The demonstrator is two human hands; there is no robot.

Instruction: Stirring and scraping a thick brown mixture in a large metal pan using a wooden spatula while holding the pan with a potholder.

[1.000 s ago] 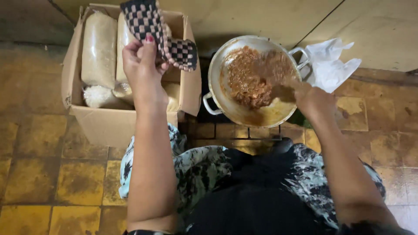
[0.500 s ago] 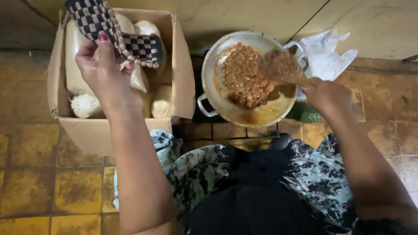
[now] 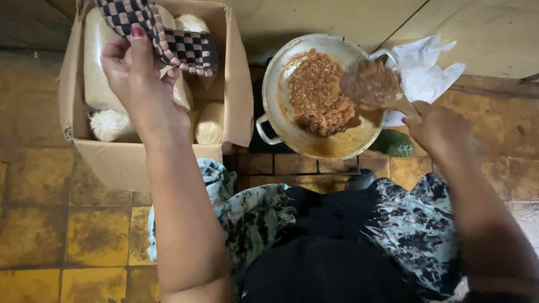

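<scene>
Two hands busy: cloth over the box, spoon over the pan

Both hands are occupied. At the upper left of the frame the left hand [image 3: 135, 73] is raised over an open cardboard box [image 3: 135, 163], its grip pinched shut on a black-and-white checked cloth [image 3: 168, 39], thumb on top and fingers beneath. The cloth droops over the hand and folds back on itself, so it looks soft, light and limp; I would judge it easy to bunch anywhere along its edge, with no risk of breaking. Inside the box lie pale plastic bags of grain [image 3: 101, 62], some tied into round bundles.

At the upper right the right hand [image 3: 441, 129] has its grip closed around the handle of a spoon [image 3: 373, 84] loaded with brown cooked mash, held just above a white two-handled pan [image 3: 314, 137]. More of the brown mash [image 3: 317, 95] is heaped in the pan, with oily liquid pooled at the lower side. The laden spoon looks wet and liable to drip, best kept level; the pan seems heavy and likely hot, best taken by its side loops. White crumpled plastic [image 3: 424, 67] lies beyond the pan, and a green bumpy vegetable [image 3: 393, 143] sits just beside it on the yellow tiled floor [image 3: 50, 224].
</scene>
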